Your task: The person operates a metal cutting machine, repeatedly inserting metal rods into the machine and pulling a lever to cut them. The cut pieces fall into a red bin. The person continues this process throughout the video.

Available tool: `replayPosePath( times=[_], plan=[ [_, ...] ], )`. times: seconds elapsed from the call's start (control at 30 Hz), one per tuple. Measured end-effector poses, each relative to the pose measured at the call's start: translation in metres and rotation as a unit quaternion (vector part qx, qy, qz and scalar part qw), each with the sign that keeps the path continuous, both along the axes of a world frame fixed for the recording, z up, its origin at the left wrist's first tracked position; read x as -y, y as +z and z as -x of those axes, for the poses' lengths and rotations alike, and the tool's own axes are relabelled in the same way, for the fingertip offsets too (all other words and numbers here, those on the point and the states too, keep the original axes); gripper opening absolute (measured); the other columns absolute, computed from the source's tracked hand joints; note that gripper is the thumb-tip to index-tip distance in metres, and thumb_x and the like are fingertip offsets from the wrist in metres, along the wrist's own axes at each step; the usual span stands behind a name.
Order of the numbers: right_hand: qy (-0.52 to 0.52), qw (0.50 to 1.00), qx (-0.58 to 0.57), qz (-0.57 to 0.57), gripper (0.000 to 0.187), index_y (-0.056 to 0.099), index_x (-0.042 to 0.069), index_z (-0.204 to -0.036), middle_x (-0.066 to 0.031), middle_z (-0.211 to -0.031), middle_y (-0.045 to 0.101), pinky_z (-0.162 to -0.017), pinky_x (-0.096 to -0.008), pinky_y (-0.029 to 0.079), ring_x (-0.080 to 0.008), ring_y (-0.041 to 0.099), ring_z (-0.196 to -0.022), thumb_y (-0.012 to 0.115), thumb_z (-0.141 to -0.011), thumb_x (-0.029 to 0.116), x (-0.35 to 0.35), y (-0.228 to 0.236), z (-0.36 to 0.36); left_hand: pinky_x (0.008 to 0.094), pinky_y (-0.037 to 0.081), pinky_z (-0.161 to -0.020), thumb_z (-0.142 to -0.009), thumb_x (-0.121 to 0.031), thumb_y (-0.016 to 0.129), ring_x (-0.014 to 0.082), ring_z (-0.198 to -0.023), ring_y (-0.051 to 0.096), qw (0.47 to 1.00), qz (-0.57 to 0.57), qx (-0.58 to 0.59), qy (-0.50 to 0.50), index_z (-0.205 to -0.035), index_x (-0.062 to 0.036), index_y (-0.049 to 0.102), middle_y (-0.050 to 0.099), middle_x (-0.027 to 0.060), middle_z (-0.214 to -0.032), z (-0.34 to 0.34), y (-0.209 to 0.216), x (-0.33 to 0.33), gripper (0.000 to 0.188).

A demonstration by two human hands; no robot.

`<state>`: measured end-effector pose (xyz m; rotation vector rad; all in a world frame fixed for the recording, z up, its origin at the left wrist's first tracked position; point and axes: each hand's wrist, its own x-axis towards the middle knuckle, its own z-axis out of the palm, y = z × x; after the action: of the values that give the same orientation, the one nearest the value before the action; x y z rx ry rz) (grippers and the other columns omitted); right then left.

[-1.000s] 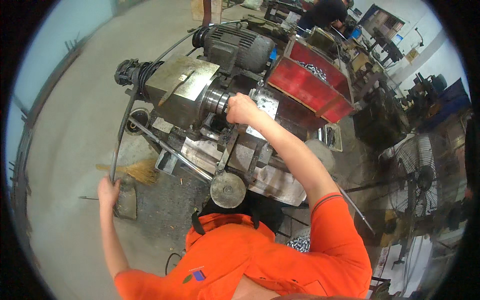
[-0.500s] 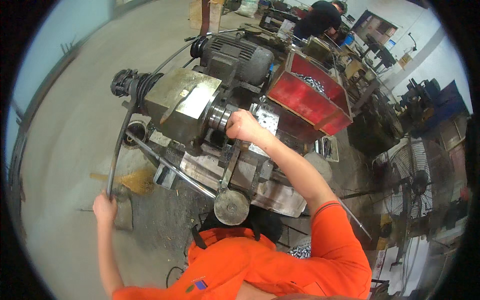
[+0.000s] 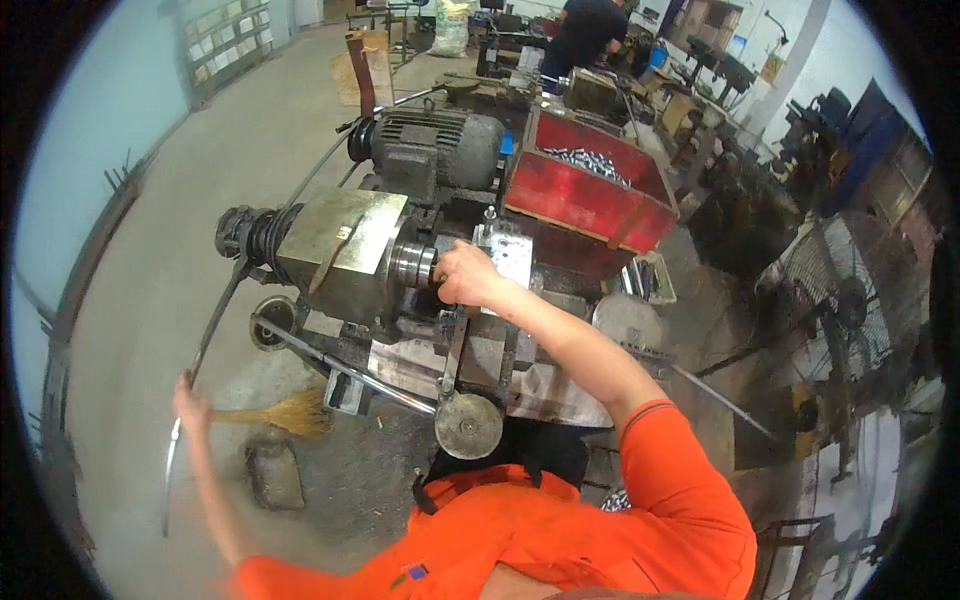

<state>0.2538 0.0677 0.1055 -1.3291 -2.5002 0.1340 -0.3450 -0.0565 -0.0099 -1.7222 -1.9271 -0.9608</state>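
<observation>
My left hand (image 3: pixel 190 405) is closed round a long metal lever (image 3: pixel 215 318), which runs down from the pulley end of a lathe's headstock. The lever's shiny lower end sticks out below my fist. At the other end of the headstock (image 3: pixel 335 240), my right hand (image 3: pixel 465 275) is at the mouth of the ringed steel spindle nose (image 3: pixel 412 263). Its fingers are curled together, and whatever they hold is hidden. A flat steel tool block (image 3: pixel 512 255) sits just beyond my right wrist. A wooden-handled tool (image 3: pixel 335 262) lies on top of the headstock.
Behind the lathe are a motor (image 3: pixel 435 145) and a red bin (image 3: pixel 585 200) of small metal parts. A chrome bar (image 3: pixel 345 365) with a round end slants across the front. A broom (image 3: pixel 285 413) lies on the floor; a fan (image 3: pixel 835 285) stands right. Another person (image 3: pixel 585 35) works far back.
The view has shifted, so the lathe sits lower and further left. The lever has swung outward to the left with my left hand, and its lower end now shows. My right hand stays at the spindle nose.
</observation>
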Motion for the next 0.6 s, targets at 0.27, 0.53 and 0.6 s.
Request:
replayPosePath(
  times=[0.27,0.53,0.6],
  plan=[
    [-0.031,0.976,-0.195,-0.097,0.036,0.066,0.004,-0.09,-0.0132,-0.111,0.06,-0.082,-0.0378,0.045,-0.0329,0.055,-0.094,0.06,-0.056,0.014,0.119,0.027,-0.12,0.0428,0.048,-0.081,-0.071,-0.04,0.068,0.0359,-0.101,0.058,0.873,0.479,0.074,-0.051,-0.114,-0.0075,0.057,0.061,0.019,-0.106,-0.242,-0.126,-0.009,0.055],
    [-0.424,0.895,-0.133,0.027,0.036,0.067,0.003,-0.094,-0.0154,-0.104,0.063,-0.084,-0.0373,0.047,-0.0327,0.059,-0.098,0.06,-0.059,0.01,0.25,-0.017,-0.303,0.0423,0.05,-0.073,-0.066,-0.024,0.07,0.0289,-0.087,0.063,0.804,0.539,-0.242,-0.068,-0.102,-0.0138,0.063,0.066,0.0096,-0.094,-0.215,-0.104,-0.059,0.038],
    [-0.517,0.853,-0.072,0.021,0.041,0.064,0.004,-0.102,-0.0155,-0.102,0.063,-0.083,-0.0381,0.047,-0.0327,0.059,-0.095,0.061,-0.061,0.011,0.281,-0.054,-0.364,0.0421,0.05,-0.072,-0.068,-0.023,0.069,0.0293,-0.085,0.064,0.85,0.481,-0.2,-0.077,-0.097,-0.0121,0.064,0.066,0.0114,-0.091,-0.197,-0.112,-0.057,0.031]
  ],
)
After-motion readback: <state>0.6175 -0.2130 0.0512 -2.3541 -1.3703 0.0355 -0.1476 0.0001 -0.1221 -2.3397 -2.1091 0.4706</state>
